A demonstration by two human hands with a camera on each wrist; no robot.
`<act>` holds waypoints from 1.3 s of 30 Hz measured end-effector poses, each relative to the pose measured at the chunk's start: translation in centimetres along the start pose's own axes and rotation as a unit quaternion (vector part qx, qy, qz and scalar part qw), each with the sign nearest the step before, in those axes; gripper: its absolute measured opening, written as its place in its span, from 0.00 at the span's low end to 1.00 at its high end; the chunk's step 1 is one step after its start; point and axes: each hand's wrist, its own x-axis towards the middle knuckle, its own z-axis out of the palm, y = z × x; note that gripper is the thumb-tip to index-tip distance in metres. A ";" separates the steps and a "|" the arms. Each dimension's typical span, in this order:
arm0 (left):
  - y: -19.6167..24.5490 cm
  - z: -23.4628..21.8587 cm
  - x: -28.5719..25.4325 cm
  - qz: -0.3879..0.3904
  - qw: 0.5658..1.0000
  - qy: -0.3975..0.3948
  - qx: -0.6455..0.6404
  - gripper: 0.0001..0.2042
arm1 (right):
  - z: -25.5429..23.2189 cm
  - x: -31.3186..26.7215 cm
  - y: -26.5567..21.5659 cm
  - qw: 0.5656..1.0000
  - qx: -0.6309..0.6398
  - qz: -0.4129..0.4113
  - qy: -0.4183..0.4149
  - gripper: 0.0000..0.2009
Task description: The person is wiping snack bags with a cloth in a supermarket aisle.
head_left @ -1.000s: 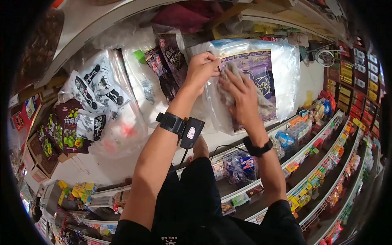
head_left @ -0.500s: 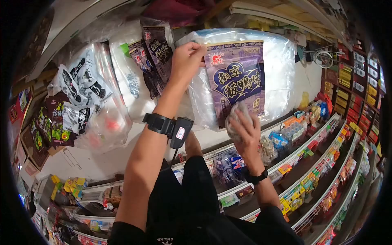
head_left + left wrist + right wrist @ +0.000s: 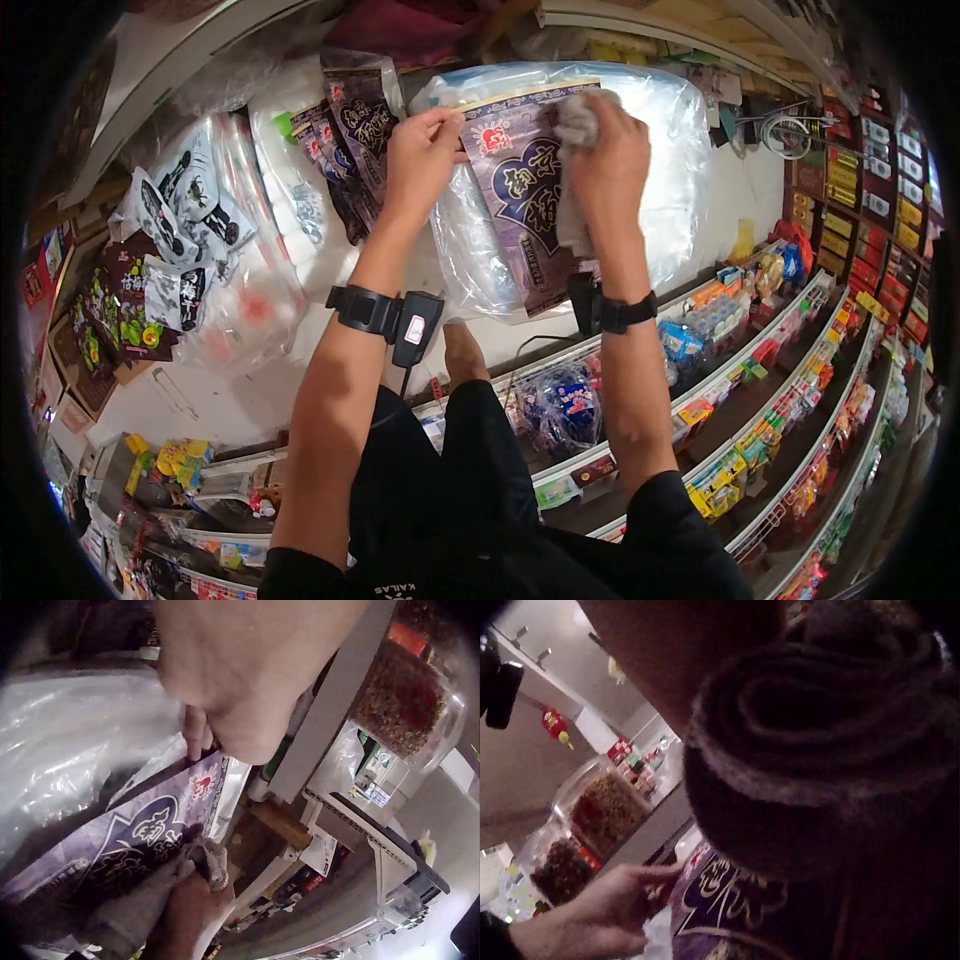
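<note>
The left hand [image 3: 420,160] pinches the top left corner of a large clear plastic bag [image 3: 680,170] that stands on a white shelf [image 3: 480,350], its fingers curled round the edge of the purple printed label [image 3: 525,190] inside the bag; the left wrist view shows the same fingers [image 3: 196,735] closed on that corner, just above the red mark on the label; the right hand [image 3: 610,165] grips a bunched grey cloth [image 3: 575,120] and presses it against the upper right part of the label, with a tail of the cloth hanging down over the bag's front; in the right wrist view the rolled cloth [image 3: 832,750] fills most of the picture and the left hand [image 3: 615,907] shows below it at the label's edge; both hands thus sit at the top of the bag, near each other but apart, with the label between them; to the left of the bag lean dark purple snack packets [image 3: 365,120], and further left lie white bags with black crab prints [image 3: 175,215]; below the shelf, tiered racks of small coloured packets [image 3: 800,380] run off to the right; a black wrist strap with a device [image 3: 385,315] sits on the left forearm
</note>
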 end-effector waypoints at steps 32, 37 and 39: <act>-0.9 0.1 0.6 0.104 0.979 0.038 0.172 0.20 | -3.5 -3.4 -1.7 0.994 0.087 -0.057 -0.045 0.32; -1.1 0.2 0.8 0.102 0.988 0.033 0.107 0.19 | -1.4 -1.4 -1.3 0.999 0.002 0.022 -0.040 0.31; -0.8 0.4 0.7 0.094 0.991 0.036 0.085 0.18 | -1.9 -2.5 -1.4 0.997 -0.027 0.073 -0.028 0.31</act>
